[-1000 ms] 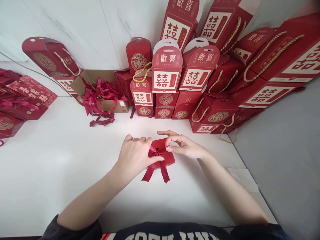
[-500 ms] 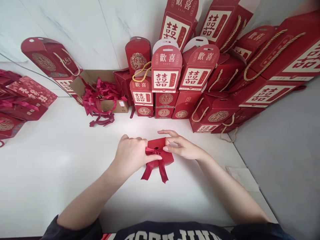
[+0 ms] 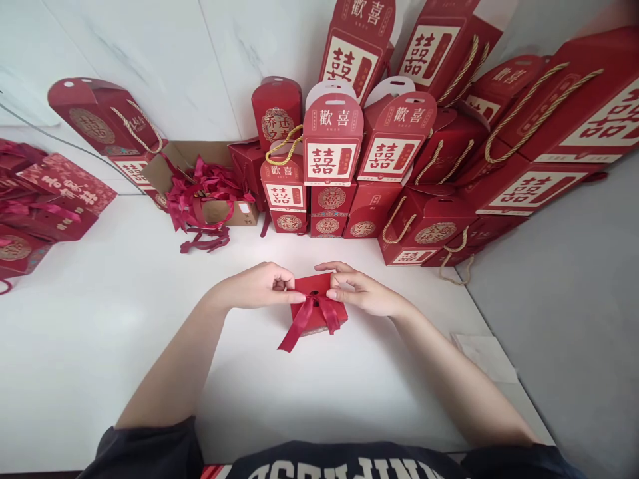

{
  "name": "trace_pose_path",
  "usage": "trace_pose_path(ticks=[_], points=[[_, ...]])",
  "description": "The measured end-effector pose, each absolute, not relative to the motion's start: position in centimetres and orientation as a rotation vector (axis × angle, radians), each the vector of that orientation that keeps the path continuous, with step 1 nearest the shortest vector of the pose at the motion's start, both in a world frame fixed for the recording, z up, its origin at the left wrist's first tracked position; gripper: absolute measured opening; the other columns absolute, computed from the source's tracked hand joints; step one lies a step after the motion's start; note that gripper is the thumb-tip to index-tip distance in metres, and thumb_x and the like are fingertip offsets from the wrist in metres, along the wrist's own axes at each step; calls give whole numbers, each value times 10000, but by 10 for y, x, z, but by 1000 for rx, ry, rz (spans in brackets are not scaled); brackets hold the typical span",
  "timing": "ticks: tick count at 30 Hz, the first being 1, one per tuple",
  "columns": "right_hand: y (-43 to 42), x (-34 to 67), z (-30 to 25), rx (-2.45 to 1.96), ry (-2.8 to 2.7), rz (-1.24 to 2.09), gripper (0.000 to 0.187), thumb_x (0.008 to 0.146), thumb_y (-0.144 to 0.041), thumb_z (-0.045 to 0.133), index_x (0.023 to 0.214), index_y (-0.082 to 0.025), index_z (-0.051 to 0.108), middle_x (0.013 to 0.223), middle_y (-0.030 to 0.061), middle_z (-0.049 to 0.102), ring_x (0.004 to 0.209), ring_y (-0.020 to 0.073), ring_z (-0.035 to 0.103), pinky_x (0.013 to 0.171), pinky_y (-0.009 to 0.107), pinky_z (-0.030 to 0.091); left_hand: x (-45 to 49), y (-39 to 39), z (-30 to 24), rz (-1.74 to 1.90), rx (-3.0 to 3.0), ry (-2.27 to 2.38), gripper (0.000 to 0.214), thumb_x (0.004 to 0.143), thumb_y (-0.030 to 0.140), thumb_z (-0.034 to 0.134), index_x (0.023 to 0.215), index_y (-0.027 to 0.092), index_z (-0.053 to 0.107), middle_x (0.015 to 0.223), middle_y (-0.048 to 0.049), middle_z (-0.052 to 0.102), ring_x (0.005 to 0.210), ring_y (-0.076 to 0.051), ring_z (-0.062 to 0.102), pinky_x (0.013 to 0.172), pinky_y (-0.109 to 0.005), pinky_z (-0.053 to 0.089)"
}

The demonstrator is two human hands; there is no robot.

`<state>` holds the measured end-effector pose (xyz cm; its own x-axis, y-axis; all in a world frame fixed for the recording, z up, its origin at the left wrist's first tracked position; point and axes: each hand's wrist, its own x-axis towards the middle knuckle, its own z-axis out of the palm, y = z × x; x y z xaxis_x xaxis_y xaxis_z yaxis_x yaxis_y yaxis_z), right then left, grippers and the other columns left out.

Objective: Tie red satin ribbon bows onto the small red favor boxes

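A small red gift box [image 3: 314, 322] stands on the white table in front of me, between my hands. A dark red satin ribbon [image 3: 294, 330] is knotted at the hole in its top, and its two tails hang down the near side. My left hand [image 3: 267, 286] is closed at the knot's left, thumb and curled fingers pinching the ribbon. On the other side my right hand [image 3: 363, 291] pinches the ribbon with thumb and bent index finger, its other fingers stretched along the box's back right edge. Both fingertips hide the loops of ribbon they hold.
Behind, a cardboard box [image 3: 244, 214] holds a heap of red ribbons [image 3: 207, 179]; several loose ribbons [image 3: 204, 241] lie before it. Stacked red gift boxes [image 3: 333, 126] with gold cord handles line the wall and right side. More red boxes [image 3: 60, 216] stand at the left.
My left hand has turned and moved up, its thumb drawn back from across the knot. The ribbon tails have shifted upward and the knot shows more. My right hand stays nearly in place.
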<state>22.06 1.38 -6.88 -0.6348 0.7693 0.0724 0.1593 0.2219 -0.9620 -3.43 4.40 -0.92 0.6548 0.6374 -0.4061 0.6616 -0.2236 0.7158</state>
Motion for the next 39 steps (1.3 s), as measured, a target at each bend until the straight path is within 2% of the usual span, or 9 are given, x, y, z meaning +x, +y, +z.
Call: trace_pose_path(ticks=[3,6,9,12,17,28,30,34,39], points=[[9,219,-62,-941,-1946,1293,233,938,-415,548,822,-214,567,1401,77,466,1338,236,416,1095,436,354,-35,43,-8,5,1956,1024,429,849,531,537,636,159,527,606,32,389,556,-95,310,506,-240,253],[0,216,-50,-1095,-1977,899,181,944,-398,541,894,-227,575,1413,77,458,1356,241,381,1110,472,315,-35,41,-6,-5,2010,1036,421,866,497,519,615,160,498,589,34,360,545,-94,288,506,-246,238],[-13,209,-40,-1171,-2118,530,257,920,-422,570,783,-206,595,1417,91,452,1389,279,323,1141,529,235,-35,40,-7,-5,2063,1053,418,884,474,494,603,165,469,581,34,336,539,-96,280,510,-256,229],[-22,204,-39,-1206,-2265,402,272,875,-427,634,740,-192,609,1449,115,434,1415,311,287,1160,582,157,-32,38,-9,17,2088,1098,456,870,513,506,582,170,423,573,35,317,538,-99,278,510,-257,229],[-29,204,-37,-1182,-2347,415,121,878,-258,642,781,-186,632,1494,120,394,1440,290,260,1149,560,252,-26,36,-14,37,2182,1244,482,852,498,524,547,169,348,530,35,278,524,-103,247,506,-266,205],[-52,211,-19,-1115,-2552,256,120,829,-137,684,723,-134,627,1446,201,463,1431,324,290,1158,558,289,-22,40,-18,56,2193,1272,502,863,525,496,533,172,358,489,37,307,506,-107,280,511,-262,223],[-53,212,-20,-1084,-2595,247,77,823,-115,678,753,-130,650,1429,197,487,1415,322,328,1153,548,311,-22,40,-19,60,2182,1285,504,859,531,496,535,174,351,490,36,305,504,-108,278,505,-263,219],[-58,215,-16,-1060,-2671,302,28,791,-105,698,788,-131,688,1357,167,567,1304,336,487,1040,490,480,-23,38,-16,66,2185,1333,502,867,525,470,534,175,333,490,31,321,492,-111,279,499,-269,215],[-82,225,21,-1058,-2546,176,148,876,-79,582,964,-145,682,1087,119,704,1037,278,654,846,445,577,-24,27,-5,21,2226,1455,532,818,683,465,603,196,449,583,5,517,525,-142,417,508,-275,236]])
